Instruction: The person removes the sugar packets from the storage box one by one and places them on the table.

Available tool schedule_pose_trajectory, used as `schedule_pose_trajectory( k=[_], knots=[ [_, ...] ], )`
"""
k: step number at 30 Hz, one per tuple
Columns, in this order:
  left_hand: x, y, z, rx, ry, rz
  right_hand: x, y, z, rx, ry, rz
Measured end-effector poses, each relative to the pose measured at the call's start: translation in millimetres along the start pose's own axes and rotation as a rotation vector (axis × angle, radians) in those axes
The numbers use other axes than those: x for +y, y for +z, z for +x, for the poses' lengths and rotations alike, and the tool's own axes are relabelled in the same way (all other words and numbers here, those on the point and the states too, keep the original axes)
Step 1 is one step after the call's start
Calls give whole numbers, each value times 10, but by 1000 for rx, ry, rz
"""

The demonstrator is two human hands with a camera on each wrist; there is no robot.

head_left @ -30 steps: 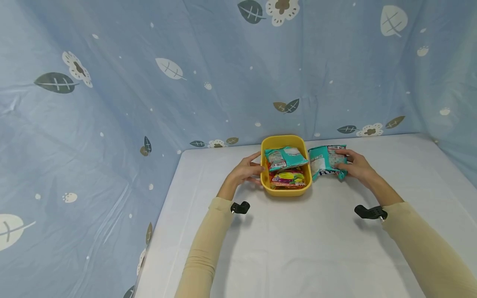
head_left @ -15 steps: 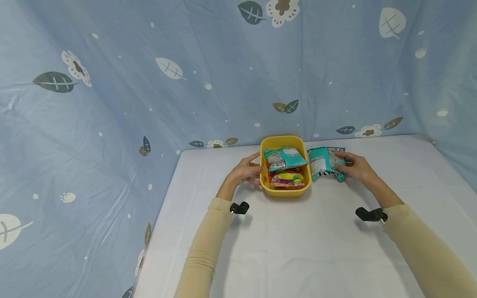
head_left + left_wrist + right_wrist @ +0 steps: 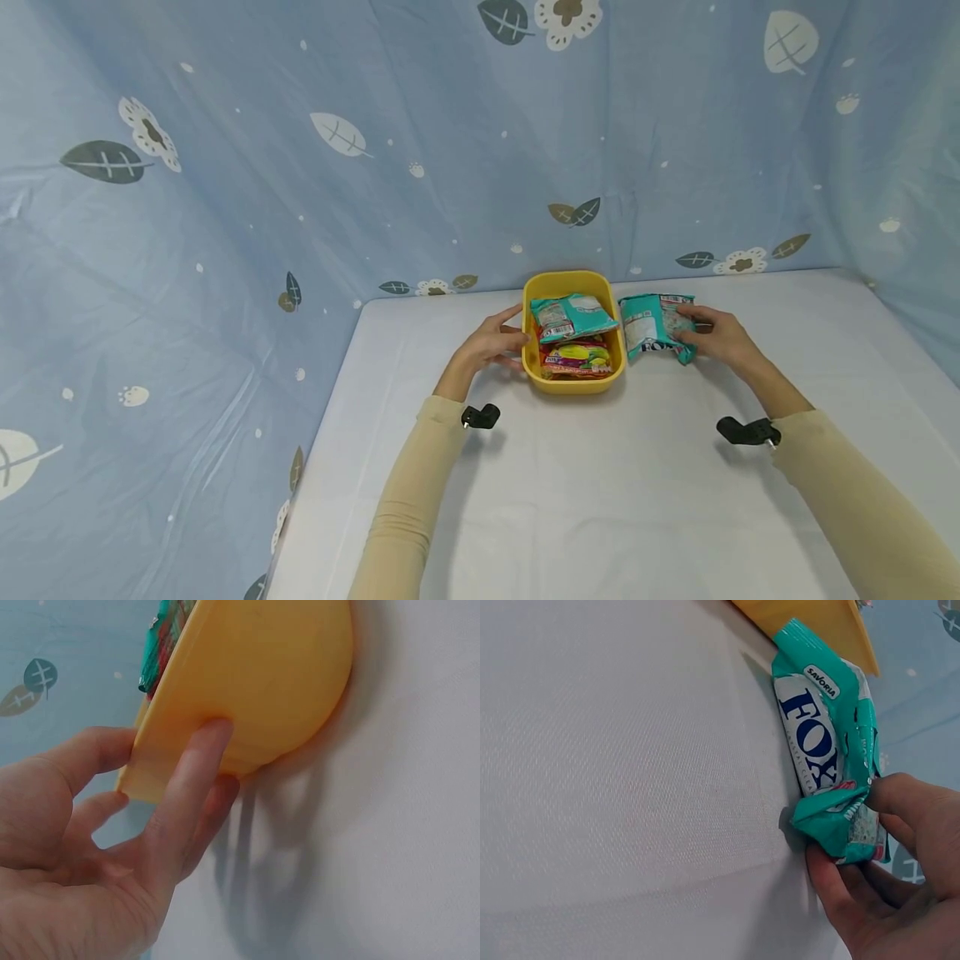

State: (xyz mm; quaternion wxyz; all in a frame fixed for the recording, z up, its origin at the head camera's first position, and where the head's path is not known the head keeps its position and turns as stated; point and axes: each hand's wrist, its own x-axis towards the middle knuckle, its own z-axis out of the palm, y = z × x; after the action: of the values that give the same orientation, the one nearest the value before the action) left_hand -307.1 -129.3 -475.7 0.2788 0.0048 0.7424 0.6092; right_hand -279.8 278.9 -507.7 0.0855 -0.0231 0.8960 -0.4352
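Teal snack packet (image 3: 656, 325) lies on the white table (image 3: 600, 500) near its far edge, just right of the yellow tub (image 3: 572, 283) and touching or nearly touching the tub's right wall. Print on its face reads "FOX" and "SAVORIA" in the right wrist view (image 3: 821, 739). Right hand (image 3: 716, 333) pinches the packet's crimped right end: thumb on top, fingers (image 3: 832, 889) curled beneath, the foil bunched between them. Packet not clearly lifted; its left part rests on the table.

Left hand (image 3: 491, 343) holds the tub's left wall. Thumb lies at the rim; the fingers (image 3: 191, 791) are nearly straight and press flat against the outer wall.

Tub sits at the far edge, about mid-width. Inside: 1 teal packet (image 3: 573, 315) on top, toward the far end, and 1 red-and-yellow packet (image 3: 577, 358) under it, toward the near end.

Blue leaf-print cloth (image 3: 300, 167) hangs behind and to both sides of the table.
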Motion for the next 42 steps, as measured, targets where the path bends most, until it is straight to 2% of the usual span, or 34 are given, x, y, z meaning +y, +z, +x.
schedule_pose_trajectory(
  k=[27, 42],
  knots=[
    [20, 5, -5, 0, -12, -5, -13, -39, 26, -26, -7, -102],
    [8, 2, 5, 7, -11, -13, -149, -61, 5, -65, -5, -224]
  ],
)
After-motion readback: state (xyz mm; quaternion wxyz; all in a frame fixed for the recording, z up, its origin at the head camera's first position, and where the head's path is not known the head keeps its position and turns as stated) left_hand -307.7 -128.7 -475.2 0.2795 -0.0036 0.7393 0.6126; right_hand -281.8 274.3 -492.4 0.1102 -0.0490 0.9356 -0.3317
